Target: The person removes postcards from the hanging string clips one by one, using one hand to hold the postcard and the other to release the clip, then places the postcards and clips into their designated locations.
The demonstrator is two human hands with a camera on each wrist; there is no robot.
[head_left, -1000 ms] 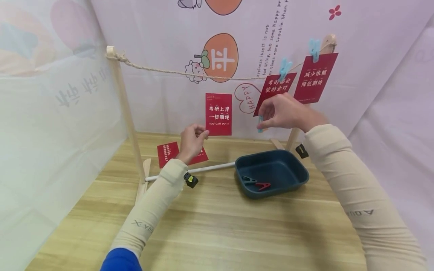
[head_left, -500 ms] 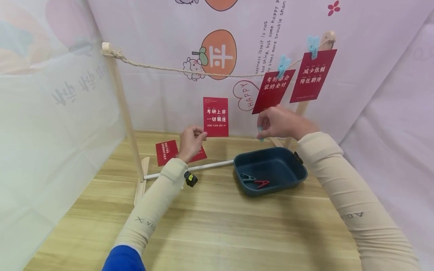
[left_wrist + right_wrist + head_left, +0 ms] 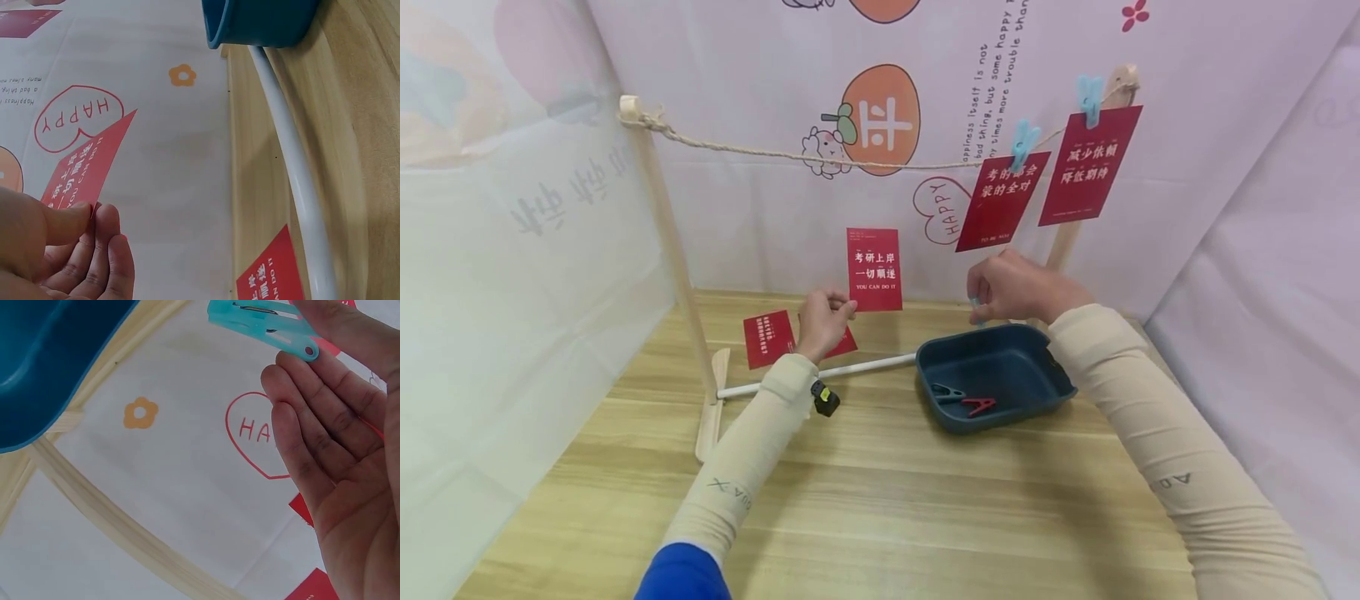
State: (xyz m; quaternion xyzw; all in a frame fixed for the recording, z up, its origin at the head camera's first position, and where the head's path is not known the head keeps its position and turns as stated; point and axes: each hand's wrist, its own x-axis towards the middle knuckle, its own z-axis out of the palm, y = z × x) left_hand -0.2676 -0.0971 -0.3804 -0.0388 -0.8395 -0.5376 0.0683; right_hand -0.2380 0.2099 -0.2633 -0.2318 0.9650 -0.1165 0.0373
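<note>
My left hand (image 3: 825, 323) pinches a red card (image 3: 875, 271) by its lower left corner and holds it upright below the twine. In the left wrist view the thumb and forefinger grip the card (image 3: 87, 164) at its edge. Above the back of the dark blue basin (image 3: 940, 350), my right hand (image 3: 1018, 287) pinches a light blue clothespin (image 3: 265, 325) between thumb and fingers. Two red cards, one nearer (image 3: 1003, 202) and one farther right (image 3: 1090, 167), hang from the twine (image 3: 820, 157) by light blue clothespins (image 3: 1022, 142).
A green clothespin (image 3: 947, 392) and a red clothespin (image 3: 980, 407) lie in the basin. More red cards (image 3: 769, 339) lie on the table behind the left forearm. Wooden posts (image 3: 670, 233) hold the twine, and a white rod (image 3: 865, 366) runs low between them.
My right hand has come down from in front of the nearer hanging card to just above the basin, still pinching its clothespin. The left hand has lowered its card slightly.
</note>
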